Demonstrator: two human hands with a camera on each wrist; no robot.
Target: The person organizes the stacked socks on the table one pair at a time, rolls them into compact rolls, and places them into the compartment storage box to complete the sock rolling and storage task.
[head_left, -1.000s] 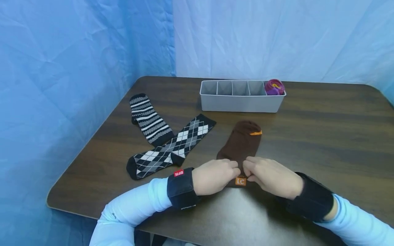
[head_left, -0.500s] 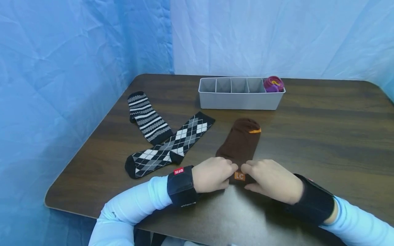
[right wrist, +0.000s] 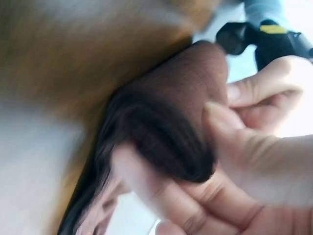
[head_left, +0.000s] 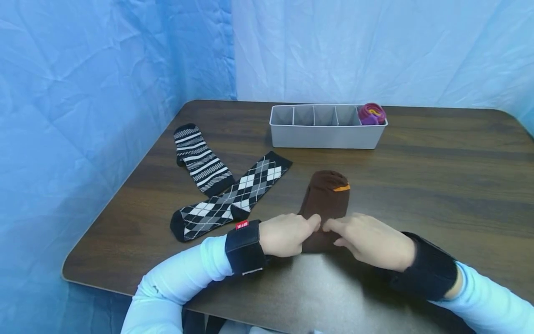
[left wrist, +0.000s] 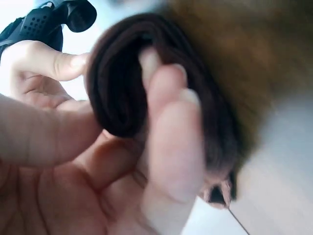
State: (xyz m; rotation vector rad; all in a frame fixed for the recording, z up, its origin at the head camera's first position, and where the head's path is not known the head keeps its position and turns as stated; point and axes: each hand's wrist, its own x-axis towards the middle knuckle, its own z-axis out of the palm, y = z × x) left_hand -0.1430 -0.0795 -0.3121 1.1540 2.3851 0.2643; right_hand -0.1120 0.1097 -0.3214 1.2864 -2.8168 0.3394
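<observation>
A brown sock with an orange patch near its far end lies on the table, its near end folded over into a thick roll. My left hand pinches the left side of that roll; in the left wrist view its fingers reach inside the curled fabric. On the other side, my right hand holds the roll between thumb and fingers, with the brown fabric bulging above them in the right wrist view. The sock's near edge is partly hidden behind both hands.
A black-and-white argyle sock lies left of the hands, touching a striped sock. Behind stands a grey divided box, with a rolled purple-pink sock in its rightmost compartment. Blue sheeting borders the table.
The brown sock's near end has been turned over, so its orange LC label no longer shows. Its far end has shifted slightly toward me. Both hands stay close to the same place.
</observation>
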